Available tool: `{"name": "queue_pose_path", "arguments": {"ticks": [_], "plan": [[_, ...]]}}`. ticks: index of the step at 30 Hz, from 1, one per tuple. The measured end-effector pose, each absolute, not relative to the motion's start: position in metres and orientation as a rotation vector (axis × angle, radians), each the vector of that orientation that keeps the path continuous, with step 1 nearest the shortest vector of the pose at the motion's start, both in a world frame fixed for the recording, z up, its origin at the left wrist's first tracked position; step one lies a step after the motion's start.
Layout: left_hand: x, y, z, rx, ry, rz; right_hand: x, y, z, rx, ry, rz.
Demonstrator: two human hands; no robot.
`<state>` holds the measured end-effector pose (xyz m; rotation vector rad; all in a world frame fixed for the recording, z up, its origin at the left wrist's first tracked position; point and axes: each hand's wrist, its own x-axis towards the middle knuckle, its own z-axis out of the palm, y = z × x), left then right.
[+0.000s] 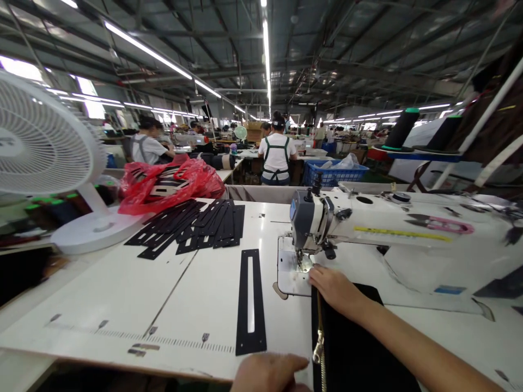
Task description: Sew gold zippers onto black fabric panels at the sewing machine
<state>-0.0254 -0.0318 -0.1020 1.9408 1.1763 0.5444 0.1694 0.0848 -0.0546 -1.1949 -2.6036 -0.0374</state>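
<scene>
A black fabric piece (359, 348) with a metal zipper (320, 332) along its left edge lies at the right of the sewing machine's needle plate (291, 272). My right hand (335, 288) is closed on the top end of its zipper edge, close to the presser foot (301, 260). At the bottom edge, my left hand (269, 373) is partly cut off. Its index finger stretches toward the zipper pull (318, 348) with a small gap between. A black strip with a long slot (258, 302) lies flat just beyond my left hand.
Several black slotted strips (204, 226) lie piled beside a red plastic bag (171, 182). A white fan (79, 234) stands at the left. The sewing machine (368, 223) fills the right, with thread cones (402, 130) above. Further off, a person in a white shirt (277, 152) faces away.
</scene>
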Motion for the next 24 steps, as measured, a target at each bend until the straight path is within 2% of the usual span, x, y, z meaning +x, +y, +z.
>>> {"name": "queue_pose_path", "arguments": {"ticks": [3,6,11,14,24], "plan": [[-0.035,-0.004,-0.079,2.357,1.172,0.590,0.159,0.090,-0.063,-1.118,-2.569,-0.016],[-0.031,0.022,-0.065,2.523,1.019,0.508,0.175,0.089,-0.062,-1.135,-2.498,-0.046],[-0.022,0.038,-0.062,2.577,0.921,0.386,0.234,0.075,-0.074,-1.576,-2.154,-0.256],[-0.016,0.043,-0.061,2.615,0.939,0.386,0.254,0.068,-0.086,-1.790,-1.995,-0.269],[-0.012,0.060,-0.060,2.607,0.921,0.163,0.257,0.078,-0.098,-1.915,-1.773,-0.092]]}}
